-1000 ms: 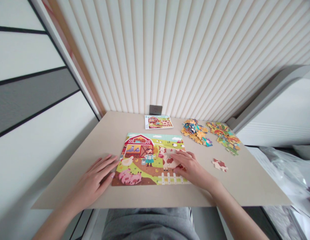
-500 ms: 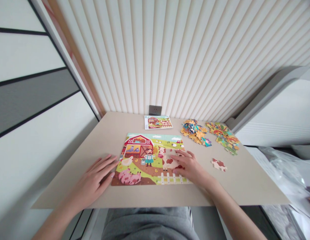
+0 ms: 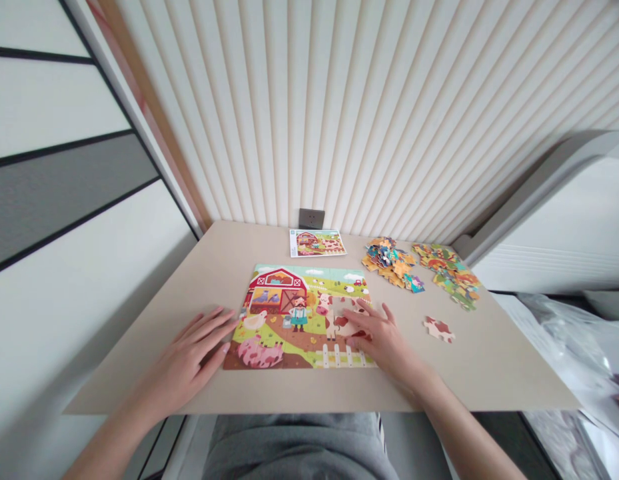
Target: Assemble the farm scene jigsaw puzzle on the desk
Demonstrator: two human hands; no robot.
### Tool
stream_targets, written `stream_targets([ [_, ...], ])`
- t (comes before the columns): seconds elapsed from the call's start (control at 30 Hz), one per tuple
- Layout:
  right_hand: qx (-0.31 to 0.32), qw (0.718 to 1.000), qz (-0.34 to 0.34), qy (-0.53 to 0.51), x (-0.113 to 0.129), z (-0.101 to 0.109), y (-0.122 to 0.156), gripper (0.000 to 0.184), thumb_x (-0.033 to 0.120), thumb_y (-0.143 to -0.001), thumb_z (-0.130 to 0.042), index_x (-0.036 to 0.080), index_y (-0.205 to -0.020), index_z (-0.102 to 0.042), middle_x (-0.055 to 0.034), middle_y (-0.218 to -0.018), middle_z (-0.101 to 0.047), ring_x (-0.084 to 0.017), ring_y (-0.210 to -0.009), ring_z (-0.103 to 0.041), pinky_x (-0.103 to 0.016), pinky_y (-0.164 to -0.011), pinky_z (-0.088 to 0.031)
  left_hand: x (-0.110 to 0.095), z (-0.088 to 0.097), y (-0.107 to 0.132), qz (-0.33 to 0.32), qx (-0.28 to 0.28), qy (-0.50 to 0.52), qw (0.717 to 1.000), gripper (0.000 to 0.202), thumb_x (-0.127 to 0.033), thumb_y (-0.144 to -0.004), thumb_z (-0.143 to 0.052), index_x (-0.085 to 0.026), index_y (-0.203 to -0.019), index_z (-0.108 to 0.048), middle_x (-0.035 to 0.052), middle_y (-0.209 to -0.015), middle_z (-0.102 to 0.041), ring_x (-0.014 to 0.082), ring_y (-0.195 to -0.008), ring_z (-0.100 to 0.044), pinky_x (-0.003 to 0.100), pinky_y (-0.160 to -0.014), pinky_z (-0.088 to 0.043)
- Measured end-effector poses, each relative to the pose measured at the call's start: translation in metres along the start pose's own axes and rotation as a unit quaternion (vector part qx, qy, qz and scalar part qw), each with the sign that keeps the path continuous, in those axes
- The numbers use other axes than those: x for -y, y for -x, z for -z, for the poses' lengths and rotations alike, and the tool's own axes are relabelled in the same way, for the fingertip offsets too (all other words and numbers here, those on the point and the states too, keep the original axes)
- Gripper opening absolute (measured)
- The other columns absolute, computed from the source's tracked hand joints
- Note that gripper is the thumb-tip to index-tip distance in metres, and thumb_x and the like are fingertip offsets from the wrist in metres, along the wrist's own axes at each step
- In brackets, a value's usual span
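Observation:
A farm-scene jigsaw puzzle [image 3: 289, 313] with a red barn, a farmer, a cow and pigs lies assembled on the beige table [image 3: 489, 373]. My left hand [image 3: 194, 353] lies flat and open on the table, fingertips at the puzzle's left edge. My right hand [image 3: 379, 333] rests on the puzzle's right side over the cow, fingers spread and pressing down. A single cow-patterned piece [image 3: 439, 329] lies loose to the right of my right hand.
A small reference picture [image 3: 317, 243] of the farm scene lies at the back by a grey wall socket [image 3: 311, 219]. Two heaps of loose pieces [image 3: 392, 261] [image 3: 452, 273] sit at the back right. Clear plastic wrapping [image 3: 574, 360] lies beyond the table's right edge.
My right hand has shifted slightly on the cow area and its fingers have spread a little. My left hand has stayed in place.

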State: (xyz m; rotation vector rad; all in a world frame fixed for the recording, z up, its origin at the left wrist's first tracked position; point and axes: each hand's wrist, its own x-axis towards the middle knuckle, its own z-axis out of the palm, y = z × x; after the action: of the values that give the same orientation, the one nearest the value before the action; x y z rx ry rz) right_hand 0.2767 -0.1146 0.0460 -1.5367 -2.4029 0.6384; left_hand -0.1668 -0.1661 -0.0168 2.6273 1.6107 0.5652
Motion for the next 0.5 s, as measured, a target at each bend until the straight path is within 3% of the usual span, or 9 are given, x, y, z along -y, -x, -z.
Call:
stream_targets([
  [0.27,0.022,1.0,0.019,-0.012,-0.002,-0.001,-0.003,0.058,0.025,-0.092,-0.067,0.039,-0.147,-0.056,-0.0045,-0.155,-0.055,-0.032,-0.156,-0.028,-0.07,-0.124,-0.006,-0.003,0.003,-0.001,0.009,-0.002,0.007,1.0,0.054,-0.04,-0.102,-0.053,-0.032,-0.155,-0.047,-0.0008,-0.161,-0.045,0.0262,-0.152,-0.037,0.046,-0.13,-0.028],
  [0.5,-0.048,0.996,0.057,0.038,0.003,-0.008,0.009,0.052,0.025,-0.097,-0.058,0.036,-0.147,-0.054,-0.0041,-0.148,-0.062,-0.028,-0.155,-0.03,-0.067,-0.125,-0.004,-0.002,0.003,-0.002,0.006,-0.01,0.003,1.0,0.052,-0.043,-0.102,-0.055,-0.033,-0.153,-0.05,-0.0005,-0.16,-0.047,0.0269,-0.151,-0.041,0.046,-0.128,-0.031],
])
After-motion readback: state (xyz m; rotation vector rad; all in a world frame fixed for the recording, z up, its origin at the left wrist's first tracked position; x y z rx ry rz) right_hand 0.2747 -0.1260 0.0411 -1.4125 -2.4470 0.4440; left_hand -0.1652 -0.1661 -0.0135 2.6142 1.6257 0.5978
